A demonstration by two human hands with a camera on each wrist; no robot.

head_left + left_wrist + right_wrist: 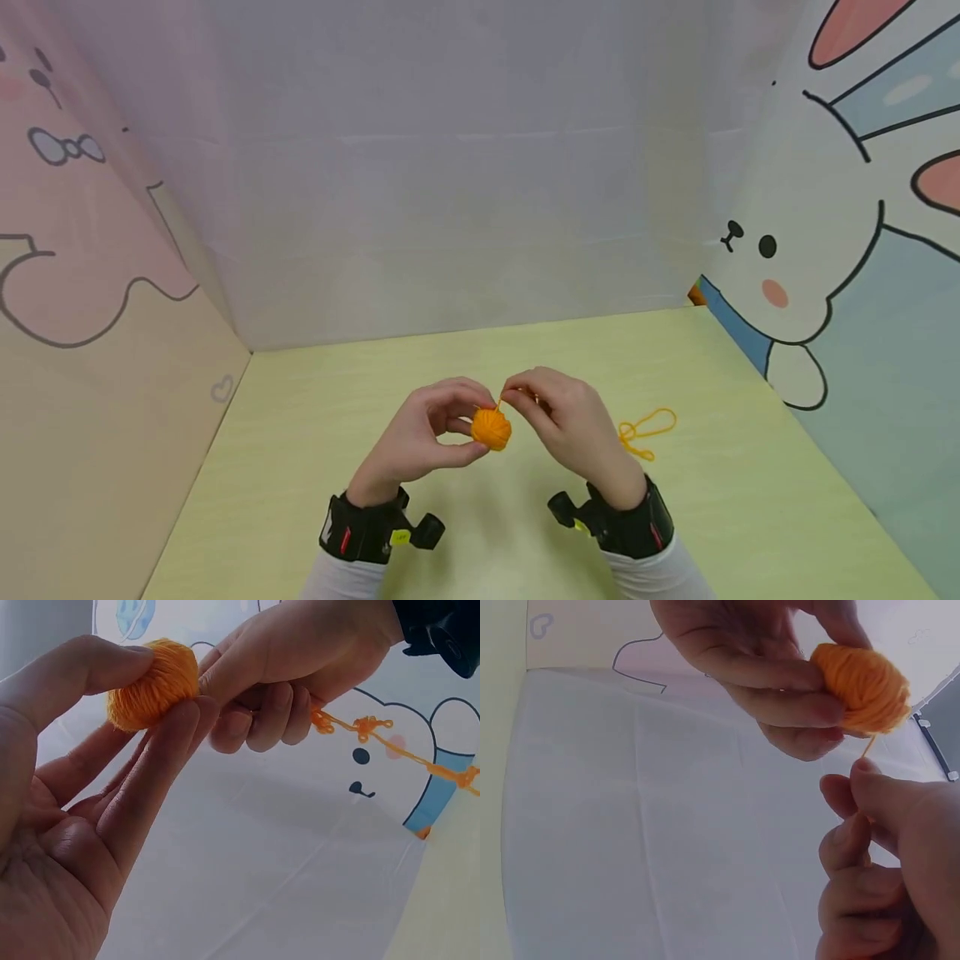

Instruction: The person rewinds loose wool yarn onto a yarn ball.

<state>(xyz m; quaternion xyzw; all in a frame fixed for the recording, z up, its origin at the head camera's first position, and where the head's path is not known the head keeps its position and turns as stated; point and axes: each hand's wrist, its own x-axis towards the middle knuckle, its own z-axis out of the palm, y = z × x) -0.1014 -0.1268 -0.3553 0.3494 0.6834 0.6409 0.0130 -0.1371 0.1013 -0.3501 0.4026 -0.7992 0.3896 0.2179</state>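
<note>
A small orange ball of yarn (491, 429) is held up over the table between the thumb and fingers of my left hand (438, 429). Its wound strands show clearly in the left wrist view, where the thumb presses one side of the ball (161, 686). Close on its right, my right hand (566, 417) pinches the yarn strand (868, 746) between thumb and forefinger, a short way off the ball. The other right fingers curl in toward the palm. A loose yarn tail (647, 429), looped and tangled, trails out past the right hand.
The pale yellow-green table (315, 400) lies beneath both hands. A plain whitish curtain (450, 208) hangs behind it. Printed panels with cartoon figures flank the left and right sides. Each wrist wears a black strap (360, 529) with a camera.
</note>
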